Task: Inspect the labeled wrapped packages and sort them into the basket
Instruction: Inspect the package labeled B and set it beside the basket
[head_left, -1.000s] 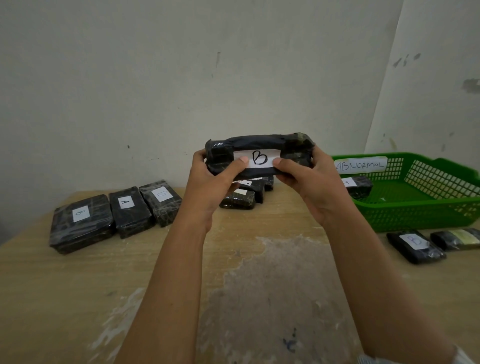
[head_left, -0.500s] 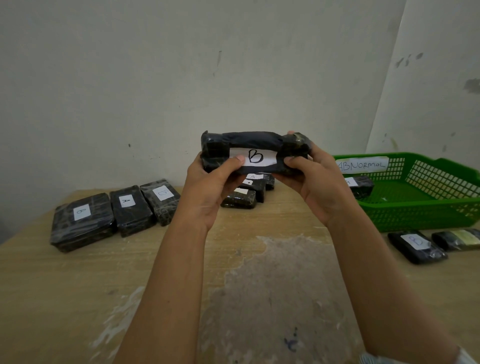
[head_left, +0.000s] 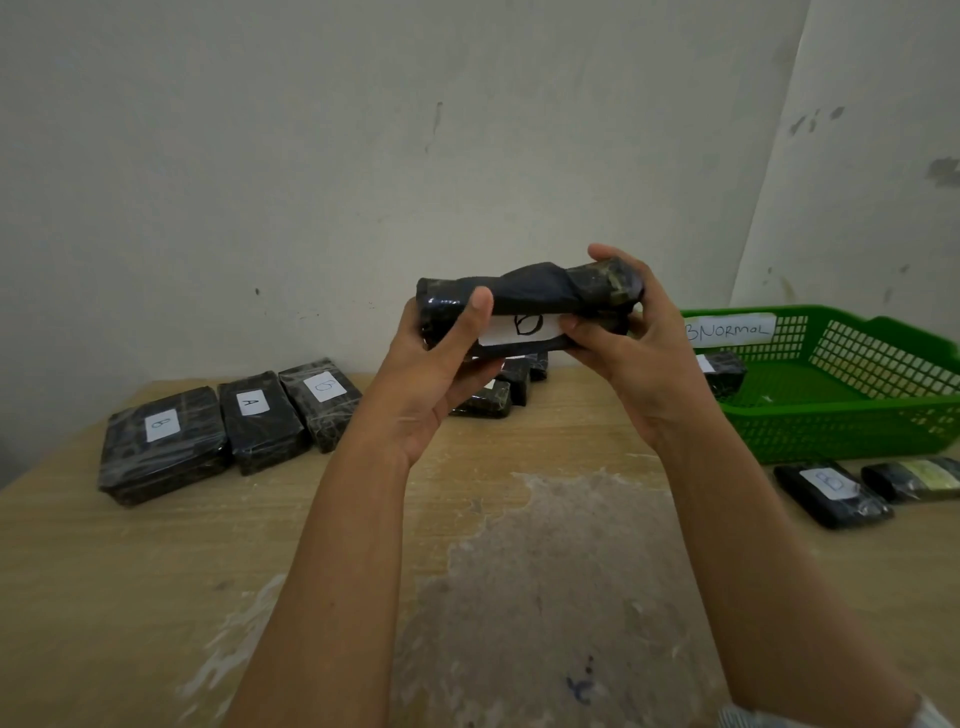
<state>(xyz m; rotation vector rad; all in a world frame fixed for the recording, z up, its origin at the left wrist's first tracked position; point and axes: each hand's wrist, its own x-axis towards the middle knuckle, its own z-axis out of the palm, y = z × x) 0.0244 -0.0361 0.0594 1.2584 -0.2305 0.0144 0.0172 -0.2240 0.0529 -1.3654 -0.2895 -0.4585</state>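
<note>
The package (head_left: 535, 291) has been rolled in the hands over the last second. 1.0 s ago its white label (head_left: 519, 330) faced the camera squarely with the B easy to read. Now the label has tipped down and away, only part of the letter shows, and the upper side of the wrap is turned into view. That side has a pinched, creased waist in the middle between 2 shinier taped ends.

The left hand (head_left: 441, 374) grips the left end with its thumb across the front edge. The right hand (head_left: 639, 358) grips the right end with its fingers curled over the top. The package is held in the air above the bench (head_left: 156, 597), in front of the small packages (head_left: 488, 400) and to the left of the green basket (head_left: 857, 426).

This looks like inspection in progress, with sorting not yet begun. The basket's tag (head_left: 727, 330), partly hidden by the right hand, appears to read ABNORMAL, and 1 wrapped package (head_left: 724, 366) already lies inside. If the crease counts as a fault, this package probably belongs there too. 3 packages (head_left: 260, 421) lie at the left, and 2 more (head_left: 831, 493) lie on the bench in front of the basket.
</note>
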